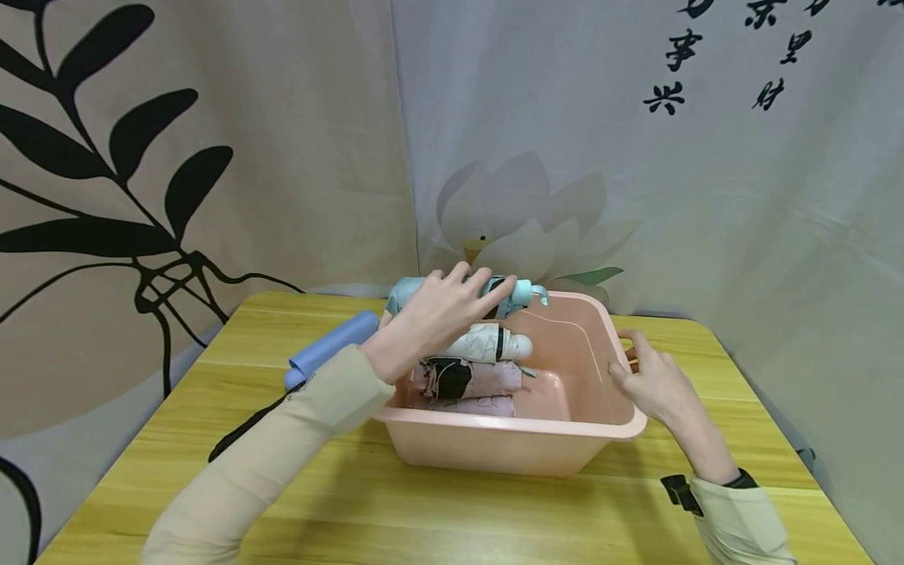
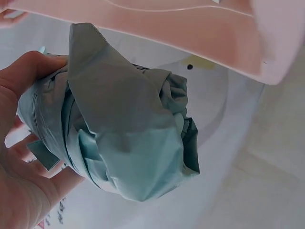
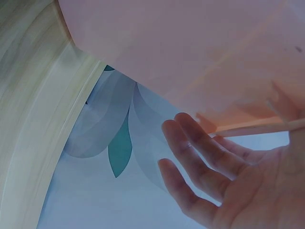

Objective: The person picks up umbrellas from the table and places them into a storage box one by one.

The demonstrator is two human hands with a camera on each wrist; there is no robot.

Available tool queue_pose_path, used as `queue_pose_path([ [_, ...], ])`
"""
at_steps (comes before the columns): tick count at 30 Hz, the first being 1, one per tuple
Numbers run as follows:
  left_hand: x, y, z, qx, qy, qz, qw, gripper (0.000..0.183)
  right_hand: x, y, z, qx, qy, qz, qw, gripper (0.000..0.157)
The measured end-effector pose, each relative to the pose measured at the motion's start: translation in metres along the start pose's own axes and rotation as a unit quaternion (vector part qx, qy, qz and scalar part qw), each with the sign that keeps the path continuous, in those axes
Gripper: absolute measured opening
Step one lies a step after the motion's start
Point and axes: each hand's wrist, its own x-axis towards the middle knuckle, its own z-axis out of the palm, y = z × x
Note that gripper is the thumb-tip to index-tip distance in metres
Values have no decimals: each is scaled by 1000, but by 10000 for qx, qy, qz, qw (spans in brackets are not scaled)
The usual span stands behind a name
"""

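My left hand (image 1: 445, 310) grips a rolled, light teal folding umbrella (image 2: 128, 129) over the far left part of a pink plastic basin (image 1: 494, 451). In the left wrist view, its loose fabric bulges out beyond my thumb and fingers. Inside the basin lie a white folded umbrella (image 1: 476, 345) and, nearer me, a pale pink one with a dark patch (image 1: 494, 379). Another pale pink roll (image 1: 480, 406) is against the near wall, partly hidden. My right hand (image 1: 657, 380) holds the basin's right rim, thumb on the rim and the other fingers outside, loosely bent.
A smooth blue cylinder (image 1: 335, 345) lies on the wooden table (image 1: 353, 510) left of the basin, with a black strap (image 1: 247, 428) near it, partly behind my left forearm. Behind the table hangs a printed cloth (image 1: 537, 118) with leaves, a lotus and black characters.
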Motion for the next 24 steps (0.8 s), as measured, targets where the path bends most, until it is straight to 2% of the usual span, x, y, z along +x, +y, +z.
queue_pose_path([
  [10, 19, 10, 17, -160, -372, 241, 9989, 52, 0, 0, -1, 0, -7, 5, 10000, 46],
  [17, 29, 14, 32, -164, -430, 355, 9983, 46, 0, -1, -1, 18, -43, 33, 10000, 47],
  [24, 36, 16, 45, -316, -815, 345, 9956, 44, 0, -2, -1, -1, -110, 87, 9999, 47],
])
